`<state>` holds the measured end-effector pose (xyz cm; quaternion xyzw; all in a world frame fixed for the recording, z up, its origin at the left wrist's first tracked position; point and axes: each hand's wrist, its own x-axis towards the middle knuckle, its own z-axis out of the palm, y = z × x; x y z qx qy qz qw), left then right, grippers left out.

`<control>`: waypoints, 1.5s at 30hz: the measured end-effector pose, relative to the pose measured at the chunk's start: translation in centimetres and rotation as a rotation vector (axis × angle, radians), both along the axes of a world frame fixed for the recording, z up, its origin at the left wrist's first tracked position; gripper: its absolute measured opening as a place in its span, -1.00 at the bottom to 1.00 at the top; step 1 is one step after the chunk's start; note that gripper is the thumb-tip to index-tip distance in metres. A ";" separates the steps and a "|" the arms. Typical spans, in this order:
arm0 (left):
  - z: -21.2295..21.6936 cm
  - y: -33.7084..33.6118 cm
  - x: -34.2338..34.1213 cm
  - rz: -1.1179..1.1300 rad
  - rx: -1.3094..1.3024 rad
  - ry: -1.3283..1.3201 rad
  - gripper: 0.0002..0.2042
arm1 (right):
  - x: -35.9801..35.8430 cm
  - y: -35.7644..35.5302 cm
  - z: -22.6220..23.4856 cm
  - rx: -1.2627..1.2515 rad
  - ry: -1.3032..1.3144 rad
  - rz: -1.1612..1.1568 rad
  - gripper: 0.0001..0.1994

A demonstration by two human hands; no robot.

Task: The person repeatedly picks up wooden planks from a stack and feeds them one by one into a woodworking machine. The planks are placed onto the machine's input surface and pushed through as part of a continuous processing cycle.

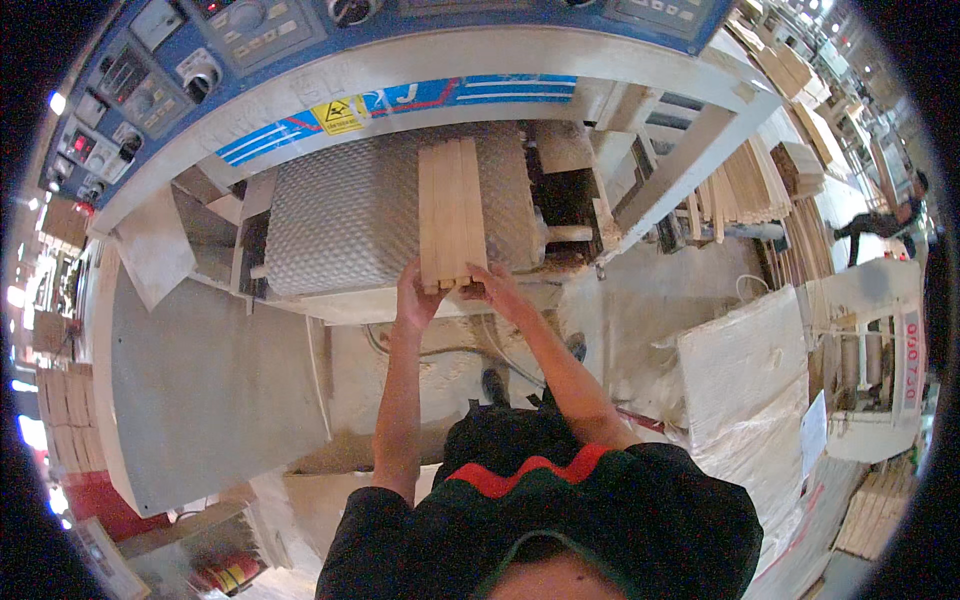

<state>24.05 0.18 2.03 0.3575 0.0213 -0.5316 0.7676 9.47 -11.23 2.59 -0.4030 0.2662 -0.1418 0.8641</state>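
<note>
Several pale wooden strips (450, 205) lie side by side in a bundle on the dimpled conveyor belt (340, 220) of a machine. Their far ends lie just below the machine's front beam. My left hand (415, 298) grips the near left corner of the bundle, its fingers partly hidden by the wood. On the right corner my right hand (492, 288) is closed round the near ends, thumb and fingers against the strips. Both forearms reach forward from my body.
Above the belt is a blue control panel (245, 45) with knobs. A grey flat surface (210, 390) stands at left. Stacked wood strips (742, 185) and a large pale board (745, 360) are at right. Hoses (440, 350) lie underneath; another person (885, 220) is far right.
</note>
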 end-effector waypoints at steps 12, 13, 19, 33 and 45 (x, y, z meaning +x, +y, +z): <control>-12.3 4.0 -9.2 -0.131 0.011 0.272 -0.49 | -10.6 -2.2 -1.3 -0.368 0.294 0.215 -0.66; -13.3 3.3 -10.7 -0.223 0.102 0.177 -0.55 | -12.8 -2.6 -0.8 -0.386 0.407 0.201 -0.65; -7.4 -5.0 -23.3 -0.810 0.325 -0.067 -0.60 | -29.7 -9.8 -7.1 -0.331 0.442 -0.206 -0.68; -8.2 -42.0 -38.1 -0.844 0.275 -0.593 -0.70 | -44.4 -46.3 -7.0 -1.057 1.414 -0.860 -0.49; -15.8 -65.7 -44.2 -0.492 0.507 -0.986 -0.65 | -45.4 -53.5 -9.4 -0.997 1.046 -0.509 -0.53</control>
